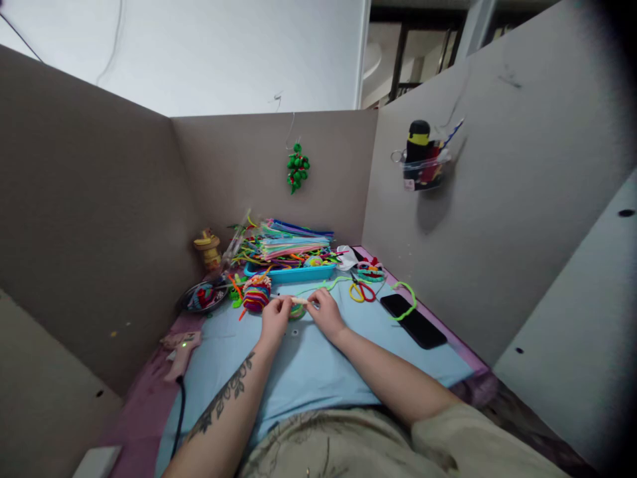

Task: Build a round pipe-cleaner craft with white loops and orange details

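A blue-covered craft bench (pixel 308 372) walled in by grey partition boards, with two bare hands working at its middle.

Nearest, both forearms reach forward over the blue mat. The left hand (pixel 275 320) and right hand (pixel 326 313) sit close together, each pinching one end of a short pale stick (pixel 299 301) held level between them. A pink glue gun (pixel 180 348) lies near the bench's left edge, a black phone (pixel 413 320) towards the right edge. Beyond the hands lie red-and-yellow scissors (pixel 362 291); a blue tray of pipe cleaners (pixel 291 255) fills the far edge.
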`<action>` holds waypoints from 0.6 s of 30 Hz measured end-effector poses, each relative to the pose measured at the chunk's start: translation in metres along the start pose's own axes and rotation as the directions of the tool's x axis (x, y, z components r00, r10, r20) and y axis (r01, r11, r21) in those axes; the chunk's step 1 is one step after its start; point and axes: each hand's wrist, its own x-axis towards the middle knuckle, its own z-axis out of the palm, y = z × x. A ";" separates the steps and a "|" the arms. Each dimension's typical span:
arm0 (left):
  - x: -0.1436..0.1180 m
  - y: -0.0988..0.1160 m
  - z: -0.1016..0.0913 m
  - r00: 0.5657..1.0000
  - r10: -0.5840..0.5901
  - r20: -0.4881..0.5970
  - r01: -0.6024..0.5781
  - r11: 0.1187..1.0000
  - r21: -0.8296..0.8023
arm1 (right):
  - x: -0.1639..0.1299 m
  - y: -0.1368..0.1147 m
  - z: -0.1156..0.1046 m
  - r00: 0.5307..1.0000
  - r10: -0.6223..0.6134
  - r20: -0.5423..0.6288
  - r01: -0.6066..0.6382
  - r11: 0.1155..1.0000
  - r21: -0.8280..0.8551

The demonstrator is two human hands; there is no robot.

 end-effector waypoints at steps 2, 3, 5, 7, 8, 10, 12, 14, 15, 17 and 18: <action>0.000 -0.002 0.000 1.000 0.024 0.010 -0.024 1.000 -0.008 | -0.001 0.001 0.002 1.000 -0.001 0.023 0.000 1.000 0.026; 0.000 -0.003 0.000 0.999 0.034 0.007 -0.034 0.999 -0.007 | -0.001 0.002 0.003 0.999 0.001 0.035 -0.003 0.999 0.044; 0.000 -0.001 0.000 0.999 0.050 0.000 -0.050 0.999 -0.008 | -0.002 0.001 0.004 0.998 0.003 0.061 -0.008 0.997 0.078; 0.000 0.001 -0.001 0.998 0.062 0.000 -0.062 0.998 -0.017 | -0.003 -0.002 0.003 0.994 -0.021 0.108 0.010 0.995 0.097; 0.000 0.002 -0.001 0.998 0.067 0.002 -0.066 0.998 -0.022 | -0.004 -0.003 0.003 0.990 -0.041 0.137 0.027 0.995 0.100; 0.000 0.004 -0.001 0.997 0.074 0.006 -0.074 0.997 -0.031 | -0.004 -0.006 0.001 0.980 -0.078 0.184 0.060 0.993 0.102; 0.000 0.005 -0.001 0.996 0.091 0.007 -0.091 0.995 -0.040 | -0.003 -0.008 -0.001 0.974 -0.095 0.204 0.076 0.992 0.102; 0.000 0.005 -0.001 0.994 0.106 0.006 -0.105 0.994 -0.041 | -0.003 -0.007 -0.001 0.972 -0.100 0.213 0.081 0.992 0.094; 0.000 0.006 -0.001 0.994 0.106 0.007 -0.106 0.994 -0.034 | -0.002 -0.006 -0.001 0.972 -0.097 0.214 0.081 0.993 0.084; 0.000 0.006 -0.002 0.996 0.093 0.009 -0.093 0.996 -0.014 | -0.001 -0.004 -0.001 0.977 -0.080 0.197 0.071 0.996 0.054; 0.000 0.005 -0.002 0.996 0.085 0.010 -0.085 0.996 -0.002 | -0.001 -0.002 -0.001 0.982 -0.066 0.178 0.060 0.997 0.039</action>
